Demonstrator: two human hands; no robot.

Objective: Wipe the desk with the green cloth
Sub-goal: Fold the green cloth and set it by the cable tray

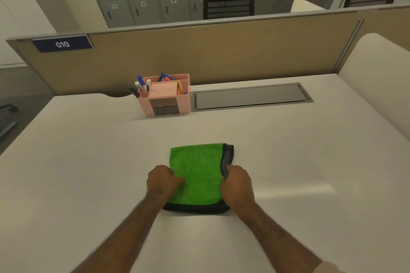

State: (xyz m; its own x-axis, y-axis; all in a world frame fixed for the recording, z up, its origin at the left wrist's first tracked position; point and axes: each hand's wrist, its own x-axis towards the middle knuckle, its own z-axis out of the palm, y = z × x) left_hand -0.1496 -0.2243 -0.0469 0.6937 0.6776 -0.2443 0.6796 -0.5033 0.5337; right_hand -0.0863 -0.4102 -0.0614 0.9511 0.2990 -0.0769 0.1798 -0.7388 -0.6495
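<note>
A green cloth (197,173) with a dark grey underside lies folded flat on the white desk (88,162), near the front middle. My left hand (163,180) rests on the cloth's left edge with its fingers curled around it. On the right edge, my right hand (236,184) pinches the dark grey border between thumb and fingers. Both forearms reach in from the bottom of the view.
A pink desk organizer (165,97) with pens and markers stands at the back middle. A grey cable-tray lid (250,96) is set into the desk to its right. A tan divider panel (199,55) runs along the back, with a white side panel (377,86) at right.
</note>
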